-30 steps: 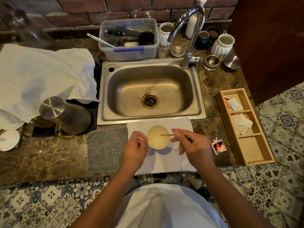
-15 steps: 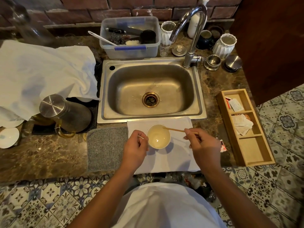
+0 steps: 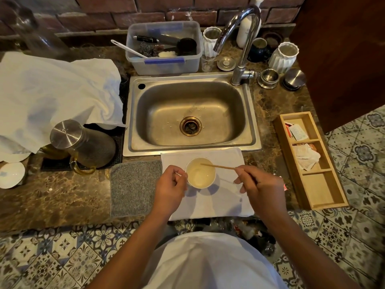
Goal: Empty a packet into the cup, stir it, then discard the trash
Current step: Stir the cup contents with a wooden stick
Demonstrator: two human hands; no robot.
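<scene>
Cup (image 3: 200, 175) sitting on the white cloth (image 3: 210, 202) just below the sink (image 3: 190, 114). Left hand (image 3: 170, 189) curled against its side, right hand (image 3: 261, 189) pinching a stick (image 3: 217, 166), tip over the pale liquid.

White garment (image 3: 210, 261) covers the torso, bottom centre of frame; plain, no print or markings visible. Both forearms bare from lower frame edge to wrist, no sleeves showing. Left hand (image 3: 169, 189) and right hand (image 3: 263, 189): no rings, watch or bands visible.
</scene>
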